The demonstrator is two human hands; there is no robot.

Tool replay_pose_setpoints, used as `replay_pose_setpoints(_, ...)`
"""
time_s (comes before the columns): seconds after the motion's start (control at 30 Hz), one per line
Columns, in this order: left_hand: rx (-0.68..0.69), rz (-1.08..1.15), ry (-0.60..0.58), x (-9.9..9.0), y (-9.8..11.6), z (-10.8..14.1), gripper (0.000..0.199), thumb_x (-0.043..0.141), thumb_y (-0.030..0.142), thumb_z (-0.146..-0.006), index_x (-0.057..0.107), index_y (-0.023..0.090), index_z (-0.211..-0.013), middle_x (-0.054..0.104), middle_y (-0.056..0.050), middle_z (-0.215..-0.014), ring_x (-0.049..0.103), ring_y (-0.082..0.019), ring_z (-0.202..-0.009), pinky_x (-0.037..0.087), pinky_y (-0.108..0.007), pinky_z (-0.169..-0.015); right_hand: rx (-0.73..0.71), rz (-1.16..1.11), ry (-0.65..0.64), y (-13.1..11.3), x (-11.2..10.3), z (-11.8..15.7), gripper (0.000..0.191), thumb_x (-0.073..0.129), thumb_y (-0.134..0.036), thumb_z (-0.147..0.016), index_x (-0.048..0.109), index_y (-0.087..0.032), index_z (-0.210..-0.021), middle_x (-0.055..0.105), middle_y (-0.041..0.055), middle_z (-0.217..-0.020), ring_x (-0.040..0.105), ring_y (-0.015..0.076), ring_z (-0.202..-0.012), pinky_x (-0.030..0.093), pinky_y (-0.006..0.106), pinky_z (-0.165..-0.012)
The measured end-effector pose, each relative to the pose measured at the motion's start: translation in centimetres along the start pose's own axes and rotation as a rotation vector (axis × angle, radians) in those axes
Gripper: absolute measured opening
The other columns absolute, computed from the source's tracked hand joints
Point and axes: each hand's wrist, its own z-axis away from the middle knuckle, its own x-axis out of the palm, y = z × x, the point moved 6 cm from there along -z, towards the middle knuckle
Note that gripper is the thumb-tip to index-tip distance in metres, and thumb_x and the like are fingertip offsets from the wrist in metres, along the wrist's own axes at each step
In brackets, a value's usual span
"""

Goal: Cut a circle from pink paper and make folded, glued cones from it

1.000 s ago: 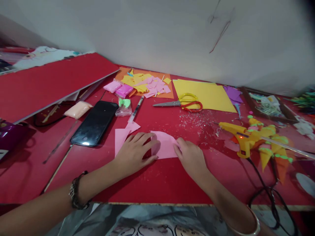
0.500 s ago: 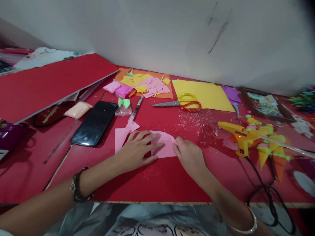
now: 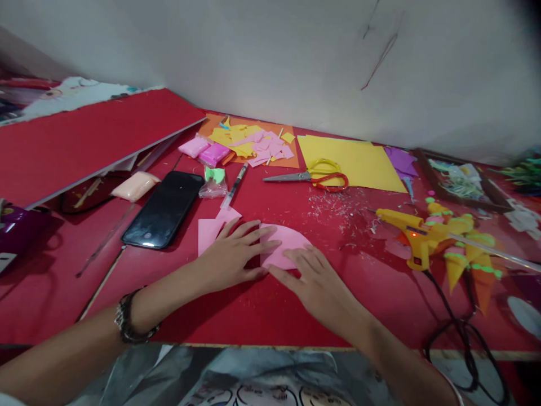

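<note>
A pink paper piece with a rounded edge lies flat on the red table. The fingertips of my left hand, spread apart, rest on its left side. My right hand is open too, its fingers spread over the lower right part of the same piece. Another pink sheet lies partly beneath my left hand, with a small pink scrap at its top. A pen points down toward that scrap.
A black phone is left of my hands. Scissors lie partly on yellow sheets. A yellow glue gun with a lit red light and black cable is at right. Paper scraps lie at the back.
My right hand has gone from a pinch at the paper's right edge to spread fingers lying on it, nearer my left hand. The left hand stays on the paper.
</note>
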Motion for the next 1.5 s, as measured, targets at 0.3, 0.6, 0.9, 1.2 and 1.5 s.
replay_pose_setpoints(0.3,0.014,-0.017,-0.046,0.2,-0.4,0.2,0.060,0.051,0.038,-0.080,0.028,0.034,-0.136,0.022,-0.003,-0.146,0.021,-0.026,-0.132,0.010,-0.050,-0.105,-0.024,-0.106,0.005,-0.2,0.3,0.9,0.041,0.042,-0.007,-0.081,0.052,-0.020,-0.119,0.052,0.0090,-0.116,0.044,0.0205,-0.105,0.037,0.037,-0.094)
replay_pose_setpoints(0.6,-0.025,0.001,-0.063,0.0,-0.6,-0.1,0.067,0.050,0.043,-0.079,0.021,0.031,-0.138,0.016,-0.007,-0.148,0.021,-0.026,-0.131,0.012,-0.048,-0.105,0.140,-0.092,0.032,3.0,-0.5,3.5,0.046,0.041,0.000,-0.073,0.064,-0.024,-0.105,0.056,0.0077,-0.112,0.045,0.0212,-0.104,0.040,0.039,-0.090)
replay_pose_setpoints(0.9,-0.035,0.008,-0.036,-0.2,-0.9,-0.2,0.073,0.052,0.046,-0.077,0.020,0.025,-0.139,0.026,-0.008,-0.144,0.025,-0.025,-0.129,0.014,-0.044,-0.105,0.322,-0.058,-0.024,6.2,-0.8,6.9,0.048,0.038,-0.002,-0.070,0.066,-0.024,-0.102,0.055,0.0094,-0.117,0.049,0.0247,-0.107,0.044,0.043,-0.086)
replay_pose_setpoints(1.2,-0.078,-0.091,0.057,-1.9,0.1,-1.5,0.084,0.059,0.049,-0.072,0.017,0.023,-0.140,0.045,-0.010,-0.124,0.037,-0.027,-0.118,0.007,-0.049,-0.103,0.488,-0.399,0.063,4.7,0.0,4.2,0.046,0.047,-0.028,-0.084,0.037,-0.014,-0.127,0.050,0.0114,-0.119,0.045,0.0215,-0.111,0.039,0.039,-0.094)
replay_pose_setpoints(1.5,-0.019,-0.111,0.177,-2.8,2.2,-1.1,0.070,0.059,0.033,-0.077,0.025,0.021,-0.136,0.035,-0.012,-0.136,0.031,-0.027,-0.124,0.013,-0.046,-0.103,0.722,-0.639,0.244,5.5,-0.4,4.2,0.024,0.053,-0.021,-0.079,0.055,-0.018,-0.103,0.059,0.0005,-0.078,0.052,0.0123,-0.068,0.040,0.027,-0.071)
